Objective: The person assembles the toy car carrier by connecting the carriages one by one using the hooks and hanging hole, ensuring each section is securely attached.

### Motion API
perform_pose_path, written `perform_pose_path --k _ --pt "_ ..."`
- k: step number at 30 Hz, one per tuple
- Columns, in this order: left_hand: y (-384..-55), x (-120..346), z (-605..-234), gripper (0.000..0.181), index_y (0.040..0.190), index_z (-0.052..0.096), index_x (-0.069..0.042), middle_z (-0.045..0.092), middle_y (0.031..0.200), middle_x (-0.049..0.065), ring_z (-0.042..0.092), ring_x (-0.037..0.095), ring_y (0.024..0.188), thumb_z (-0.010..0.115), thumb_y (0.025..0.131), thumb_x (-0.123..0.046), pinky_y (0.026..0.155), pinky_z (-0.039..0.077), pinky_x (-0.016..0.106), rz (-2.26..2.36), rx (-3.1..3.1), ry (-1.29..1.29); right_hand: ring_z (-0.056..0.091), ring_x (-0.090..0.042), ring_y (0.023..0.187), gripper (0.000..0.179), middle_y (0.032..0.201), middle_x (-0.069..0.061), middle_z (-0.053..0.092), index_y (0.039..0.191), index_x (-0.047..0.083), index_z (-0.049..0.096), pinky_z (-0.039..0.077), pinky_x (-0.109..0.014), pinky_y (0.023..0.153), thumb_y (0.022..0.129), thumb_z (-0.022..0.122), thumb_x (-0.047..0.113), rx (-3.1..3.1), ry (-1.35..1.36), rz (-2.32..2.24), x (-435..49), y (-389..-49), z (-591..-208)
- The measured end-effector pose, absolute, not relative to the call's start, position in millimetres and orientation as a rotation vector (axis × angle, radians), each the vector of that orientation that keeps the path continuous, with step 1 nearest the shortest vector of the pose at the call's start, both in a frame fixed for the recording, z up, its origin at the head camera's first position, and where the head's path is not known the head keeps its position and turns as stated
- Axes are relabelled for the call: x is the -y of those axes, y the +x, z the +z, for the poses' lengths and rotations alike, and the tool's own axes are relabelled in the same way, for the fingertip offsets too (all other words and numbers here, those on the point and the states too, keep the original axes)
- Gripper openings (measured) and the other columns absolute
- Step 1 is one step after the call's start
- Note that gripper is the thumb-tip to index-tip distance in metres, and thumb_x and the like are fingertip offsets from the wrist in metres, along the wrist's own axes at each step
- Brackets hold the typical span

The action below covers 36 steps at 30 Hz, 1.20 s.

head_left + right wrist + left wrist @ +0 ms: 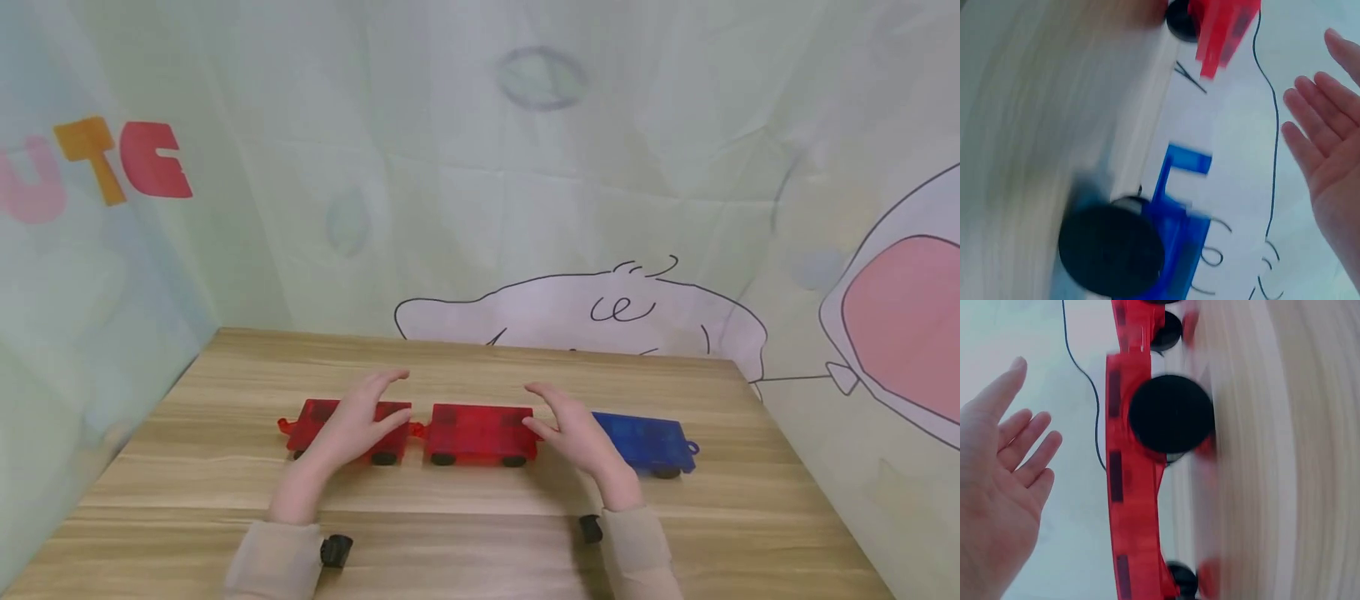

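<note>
Two see-through red toy train cars stand in a row on the wooden table, the left one (311, 421) joined at its coupling to the middle one (480, 437). To the right stands a blue toy train car (645, 442) on black wheels. In the right wrist view a gap separates its hook (1188, 159) from the red car's end (1213, 59). My left hand (363, 425) hovers over the left red car, fingers spread and holding nothing. Between the middle red car and the blue one, my right hand (577, 433) is held with fingers apart, also holding nothing.
The wood-grain tabletop (450, 533) ends at a pale printed cloth backdrop (450, 208) behind and at both sides. Black wrist cameras sit by the left cuff (273, 554) and the right cuff (637, 542).
</note>
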<state>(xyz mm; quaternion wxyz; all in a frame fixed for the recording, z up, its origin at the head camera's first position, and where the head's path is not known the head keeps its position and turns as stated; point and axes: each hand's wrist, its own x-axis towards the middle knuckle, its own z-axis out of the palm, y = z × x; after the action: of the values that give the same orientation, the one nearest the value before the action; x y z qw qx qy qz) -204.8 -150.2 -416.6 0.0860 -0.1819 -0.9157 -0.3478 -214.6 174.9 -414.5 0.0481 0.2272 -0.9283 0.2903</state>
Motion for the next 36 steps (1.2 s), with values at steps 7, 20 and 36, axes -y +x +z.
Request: perform_pose_path --k 7,20,36 --pt "-207 129 -413 0.073 0.148 0.037 -0.001 0.039 0.151 0.021 0.038 0.040 0.139 0.073 0.088 -0.024 0.109 0.038 0.059 -1.051 2.716 -0.537 0.054 -0.038 0.126 0.054 0.136 -0.020 0.057 0.135 -0.001 0.054 0.045 -0.054 0.104 0.088 0.073 0.017 2.666 0.633 0.851 -205 -216 -414" --pt "-214 79 -411 0.098 0.154 0.026 -0.008 0.032 0.157 0.013 0.032 0.035 0.143 0.081 0.079 -0.038 0.111 0.037 0.057 -1.033 2.724 -0.563 0.046 -0.045 0.130 0.067 0.139 -0.027 0.051 0.139 -0.003 0.047 0.038 -0.061 0.106 0.085 0.076 0.023 2.734 0.449 0.865 -260 -218 -412" --pt "-215 51 -424 0.115 0.157 0.017 -0.007 0.019 0.162 0.013 0.018 0.033 0.149 0.086 0.070 -0.038 0.114 0.032 0.055 -1.198 2.914 -0.578 0.031 -0.052 0.137 0.092 0.149 -0.032 0.036 0.145 -0.006 0.036 0.029 -0.067 0.109 0.075 0.084 0.030 2.890 0.346 0.952 -308 -212 -419"
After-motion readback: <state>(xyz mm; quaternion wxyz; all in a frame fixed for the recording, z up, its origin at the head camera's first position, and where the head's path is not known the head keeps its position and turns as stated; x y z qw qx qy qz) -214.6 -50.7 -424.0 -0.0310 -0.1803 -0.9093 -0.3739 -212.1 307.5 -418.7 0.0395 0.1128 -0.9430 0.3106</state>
